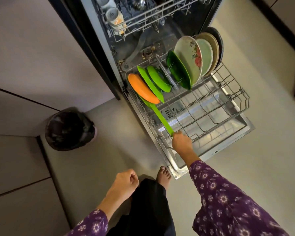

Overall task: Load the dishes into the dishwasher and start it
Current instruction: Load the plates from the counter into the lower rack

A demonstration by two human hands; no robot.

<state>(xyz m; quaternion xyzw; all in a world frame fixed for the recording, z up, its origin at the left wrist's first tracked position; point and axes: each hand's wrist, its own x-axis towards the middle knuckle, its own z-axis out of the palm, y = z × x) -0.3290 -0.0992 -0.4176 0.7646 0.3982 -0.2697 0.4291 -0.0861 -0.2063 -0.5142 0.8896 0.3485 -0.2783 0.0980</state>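
- Green spatula [157, 114] lies along the left edge of the lower rack [242, 99], blade by the orange plate [141, 88].
- Fingers of my right hand [181, 142] grasp its near handle end; left hand [124, 182] hangs loosely curled, empty.

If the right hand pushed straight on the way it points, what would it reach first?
Probably the orange plate standing in the lower rack: the right hand grips the handle of the green utensil and points along it towards that plate. Depth is unclear.

Black-lined bin [69, 128] on the pale floor [109, 137] beside grey cabinet fronts [15, 159]
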